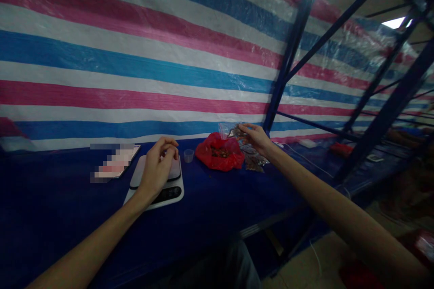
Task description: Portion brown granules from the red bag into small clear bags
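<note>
Currently right hand [257,137] pinches one clear bag [225,130]; left hand [160,161], loosely open, over one scale [172,193].

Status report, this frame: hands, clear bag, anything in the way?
Left hand over scale, contact unclear. Right hand pinching clear bag near open red bag. Small cup between scale and red bag; no visible obstruction at right hand.

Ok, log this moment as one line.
left hand: over scale, contact unclear | right hand: pinching clear bag | red bag: open, small brown pieces inside | cup: between scale and red bag
</note>
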The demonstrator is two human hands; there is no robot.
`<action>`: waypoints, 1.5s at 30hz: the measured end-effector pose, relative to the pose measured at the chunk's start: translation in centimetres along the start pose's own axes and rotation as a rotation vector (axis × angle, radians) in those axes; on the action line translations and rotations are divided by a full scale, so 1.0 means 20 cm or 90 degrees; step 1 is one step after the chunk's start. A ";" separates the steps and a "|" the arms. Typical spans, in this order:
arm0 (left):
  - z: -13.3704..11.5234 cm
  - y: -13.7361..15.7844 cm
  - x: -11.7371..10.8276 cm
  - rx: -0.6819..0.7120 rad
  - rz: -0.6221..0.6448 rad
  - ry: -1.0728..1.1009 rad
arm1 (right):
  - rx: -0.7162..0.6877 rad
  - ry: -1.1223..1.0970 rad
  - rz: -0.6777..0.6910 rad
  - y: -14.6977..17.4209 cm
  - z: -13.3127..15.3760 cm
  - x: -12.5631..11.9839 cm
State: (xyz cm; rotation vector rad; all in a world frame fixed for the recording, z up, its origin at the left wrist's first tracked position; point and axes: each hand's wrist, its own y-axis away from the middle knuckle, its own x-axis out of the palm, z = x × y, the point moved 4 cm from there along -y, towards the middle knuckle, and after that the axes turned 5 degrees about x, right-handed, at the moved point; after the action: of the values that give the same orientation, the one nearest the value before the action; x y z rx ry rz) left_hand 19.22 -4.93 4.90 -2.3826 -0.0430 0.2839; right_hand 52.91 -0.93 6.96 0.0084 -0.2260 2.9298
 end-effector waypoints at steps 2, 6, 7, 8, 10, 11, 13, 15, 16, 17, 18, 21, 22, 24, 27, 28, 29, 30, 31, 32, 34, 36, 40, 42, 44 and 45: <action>0.00 0.01 0.00 -0.002 0.005 -0.025 | -0.016 0.136 0.015 -0.03 0.01 -0.04; 0.01 0.02 0.02 -0.009 0.020 -0.058 | -0.092 0.405 0.156 -0.05 0.04 0.00; 0.01 0.02 0.02 -0.012 0.026 -0.063 | -0.130 0.462 0.178 -0.06 0.06 0.02; 0.02 0.02 0.02 -0.015 0.030 -0.065 | -0.165 0.510 0.191 -0.06 0.08 0.05; 0.03 0.02 0.02 -0.019 0.033 -0.069 | -0.208 0.573 0.206 -0.07 0.13 0.09; 0.04 0.02 0.02 -0.018 0.030 -0.072 | -0.213 0.593 0.217 -0.08 0.15 0.11; 0.04 0.02 0.01 -0.014 0.022 -0.081 | -0.213 0.622 0.242 -0.09 0.17 0.14; 0.04 0.02 0.01 -0.009 0.016 -0.088 | -0.216 0.633 0.255 -0.10 0.19 0.16; 0.04 0.02 0.01 -0.007 0.015 -0.089 | -0.220 0.631 0.256 -0.10 0.20 0.17; 0.05 0.02 0.01 -0.004 0.014 -0.087 | -0.226 0.629 0.256 -0.10 0.20 0.17; 0.05 0.02 0.01 -0.001 0.013 -0.085 | -0.235 0.631 0.257 -0.10 0.21 0.18; 0.05 0.02 0.02 0.005 0.018 -0.073 | -0.271 0.679 0.260 -0.10 0.21 0.19; 0.05 0.02 0.02 0.005 0.022 -0.068 | -0.282 0.700 0.255 -0.10 0.21 0.19; 0.05 0.02 0.03 0.003 0.026 -0.057 | -0.305 0.728 0.220 -0.09 0.22 0.18; 0.05 0.02 0.03 0.002 0.020 -0.049 | -0.334 0.732 0.162 -0.09 0.25 0.17; 0.05 0.02 0.03 0.005 0.016 -0.047 | -0.337 0.727 0.157 -0.09 0.26 0.18; 0.05 0.02 0.03 0.009 0.012 -0.044 | -0.338 0.723 0.157 -0.09 0.26 0.18; 0.05 0.02 0.03 0.015 0.008 -0.042 | -0.340 0.721 0.160 -0.09 0.27 0.19; 0.05 0.02 0.03 0.020 0.005 -0.042 | -0.344 0.723 0.160 -0.08 0.27 0.20; 0.05 0.02 0.03 0.024 0.002 -0.046 | -0.349 0.731 0.159 -0.07 0.28 0.21; 0.05 0.02 0.03 0.028 -0.002 -0.058 | -0.357 0.756 0.150 -0.05 0.28 0.22; 0.04 0.02 0.03 0.029 -0.003 -0.068 | -0.354 0.765 0.143 -0.03 0.27 0.23; 0.02 0.03 0.03 0.039 -0.009 -0.083 | -0.296 0.748 0.190 -0.04 0.19 0.23; 0.00 0.04 0.03 0.058 -0.016 -0.105 | -0.274 0.756 0.204 -0.05 0.14 0.21; -0.02 0.05 0.02 0.109 -0.025 -0.141 | -0.280 0.763 0.182 -0.06 0.12 0.20; -0.03 0.05 0.02 0.147 -0.030 -0.161 | -0.286 0.764 0.167 -0.07 0.12 0.20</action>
State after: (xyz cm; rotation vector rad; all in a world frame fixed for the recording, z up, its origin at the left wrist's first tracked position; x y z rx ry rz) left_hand 19.73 -6.10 4.51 -2.1024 -0.1746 0.5371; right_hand 49.31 0.77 9.68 -1.8247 -0.6636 2.4630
